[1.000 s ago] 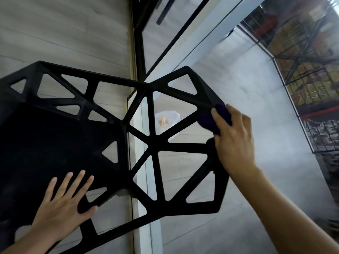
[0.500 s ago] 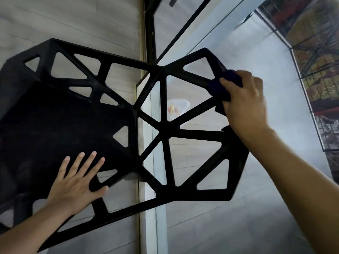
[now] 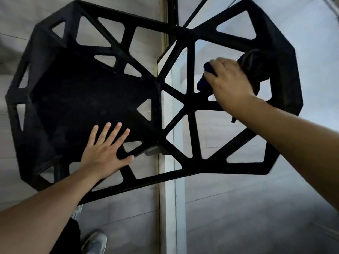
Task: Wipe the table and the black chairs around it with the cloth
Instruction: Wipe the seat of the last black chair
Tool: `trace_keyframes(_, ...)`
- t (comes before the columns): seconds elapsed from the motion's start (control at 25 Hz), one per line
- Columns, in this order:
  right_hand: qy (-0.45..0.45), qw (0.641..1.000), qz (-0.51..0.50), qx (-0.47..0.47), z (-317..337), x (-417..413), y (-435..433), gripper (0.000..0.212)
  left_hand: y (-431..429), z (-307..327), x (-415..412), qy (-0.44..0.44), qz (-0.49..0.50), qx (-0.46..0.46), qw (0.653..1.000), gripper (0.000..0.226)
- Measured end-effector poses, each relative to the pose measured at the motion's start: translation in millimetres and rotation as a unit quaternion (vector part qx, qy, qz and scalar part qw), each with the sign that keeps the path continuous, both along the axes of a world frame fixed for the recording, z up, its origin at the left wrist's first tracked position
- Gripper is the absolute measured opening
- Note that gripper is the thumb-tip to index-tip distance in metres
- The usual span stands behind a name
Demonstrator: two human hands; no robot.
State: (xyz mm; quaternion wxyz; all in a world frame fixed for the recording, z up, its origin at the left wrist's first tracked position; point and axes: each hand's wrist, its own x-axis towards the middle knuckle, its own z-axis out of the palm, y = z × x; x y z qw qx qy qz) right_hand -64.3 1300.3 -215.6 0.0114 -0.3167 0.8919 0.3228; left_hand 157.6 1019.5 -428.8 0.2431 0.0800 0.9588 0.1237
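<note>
Black chair (image 3: 82,99) of matte angular struts, one hand flat on it, the other wiping with a cloth.

Its seat is a solid dark panel at centre left. The back, at centre right, is a web of straight bars framing round-cornered triangular gaps, and its outer edge nearly meets the top of the frame. The left hand (image 3: 104,153) lies on the seat's lower edge, fingers straight and spread. The right hand (image 3: 229,83) is curled round a bunched dark-blue cloth (image 3: 202,83), pressing it to a bar at upper right. Pale grey plank floor (image 3: 119,217) shows through the gaps, and a white post (image 3: 167,208) runs down the middle. A grey shoe (image 3: 94,241) is at the bottom.
</note>
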Motion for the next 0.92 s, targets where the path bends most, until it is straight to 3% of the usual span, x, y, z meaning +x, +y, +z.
trace_keyframes(0.12,-0.064,0.997,-0.041,0.011,-42,15,-24,0.032,0,-2,0,0.001,-0.004,-0.001,1.0,0.093)
trace_keyframes(0.28,-0.05,0.997,-0.054,-0.005,-52,20,-35,0.036,0,-6,1,0.013,-0.006,-0.001,1.0,0.091)
trace_keyframes(0.44,-0.052,0.999,-0.007,0.005,-57,29,-35,0.022,1,-5,2,0.023,0.005,0.008,1.0,0.091)
trace_keyframes(0.56,-0.126,0.991,0.027,0.038,-72,55,-46,0.024,1,-5,1,0.023,0.003,0.003,1.0,0.091)
trace_keyframes(0.72,-0.263,0.961,-0.002,0.088,-110,93,-81,0.029,0,-4,0,0.019,0.003,0.008,1.0,0.091)
trace_keyframes(0.92,-0.298,0.952,-0.067,0.024,-147,123,-79,0.043,2,-8,1,0.011,0.007,-0.002,1.0,0.09)
